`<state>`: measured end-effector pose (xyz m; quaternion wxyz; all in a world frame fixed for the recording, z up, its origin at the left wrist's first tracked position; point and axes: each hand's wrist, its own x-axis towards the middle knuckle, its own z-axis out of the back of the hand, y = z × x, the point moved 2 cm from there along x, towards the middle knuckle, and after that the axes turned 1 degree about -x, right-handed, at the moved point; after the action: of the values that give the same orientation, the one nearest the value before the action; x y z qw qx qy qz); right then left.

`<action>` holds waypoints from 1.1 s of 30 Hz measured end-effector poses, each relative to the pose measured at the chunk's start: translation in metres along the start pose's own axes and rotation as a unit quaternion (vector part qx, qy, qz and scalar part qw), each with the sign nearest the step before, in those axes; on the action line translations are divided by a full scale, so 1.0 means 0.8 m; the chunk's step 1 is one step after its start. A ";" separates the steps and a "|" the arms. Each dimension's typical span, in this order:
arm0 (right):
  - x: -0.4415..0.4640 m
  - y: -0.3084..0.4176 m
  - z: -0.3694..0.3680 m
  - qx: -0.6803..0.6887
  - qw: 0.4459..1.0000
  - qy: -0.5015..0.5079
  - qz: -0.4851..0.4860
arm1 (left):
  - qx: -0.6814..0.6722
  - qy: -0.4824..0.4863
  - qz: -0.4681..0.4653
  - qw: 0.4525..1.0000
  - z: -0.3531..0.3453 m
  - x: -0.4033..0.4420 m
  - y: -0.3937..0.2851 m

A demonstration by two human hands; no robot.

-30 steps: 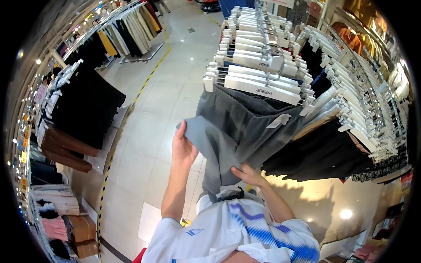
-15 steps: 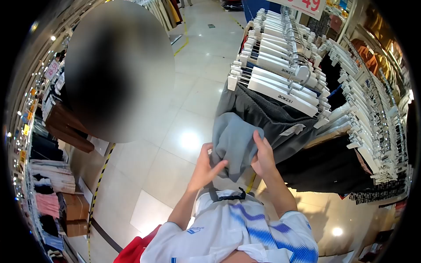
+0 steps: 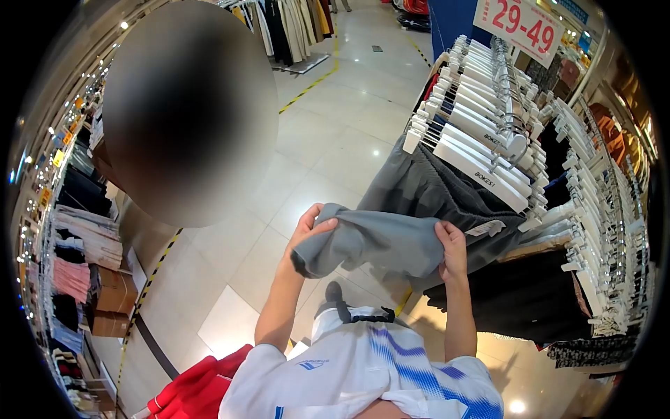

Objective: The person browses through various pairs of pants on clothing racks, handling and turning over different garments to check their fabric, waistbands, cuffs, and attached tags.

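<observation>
A piece of soft grey cloth (image 3: pixel 384 241) is stretched loosely between my hands in front of my waist. My left hand (image 3: pixel 312 229) grips its left end, thumb on top, where a dark edge hangs down. Its right end is pinched by my right hand (image 3: pixel 451 250). Just behind the cloth, dark grey trousers (image 3: pixel 426 185) hang from white clip hangers (image 3: pixel 481 167) at the near end of a rack. A pale tag (image 3: pixel 485 228) shows on these trousers. Whether the cloth joins them cannot be made out.
Several black garments (image 3: pixel 516 297) hang on the rack to my right. A price sign (image 3: pixel 520 28) stands above it. Shelves with folded clothes (image 3: pixel 87 244) and cardboard boxes (image 3: pixel 115 290) line the left. Red fabric (image 3: pixel 202 387) is beside my left side. A blurred disc hides the upper left.
My hands have moved apart, and the bunched cloth is now drawn out sideways between them. Both hands have closed on its ends. The view has shifted, so the rack appears farther right and lower.
</observation>
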<state>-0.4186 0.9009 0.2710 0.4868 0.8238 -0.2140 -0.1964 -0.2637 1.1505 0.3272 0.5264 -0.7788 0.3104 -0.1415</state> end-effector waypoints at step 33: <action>-0.060 0.037 -0.153 -0.458 0.791 0.094 0.394 | -0.081 -0.089 -0.035 0.992 -0.057 -0.005 0.017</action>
<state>-0.3982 1.0018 0.3573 0.8603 0.3626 -0.3581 0.0158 -0.2964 1.1165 0.3333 0.4823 -0.8385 0.2453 -0.0642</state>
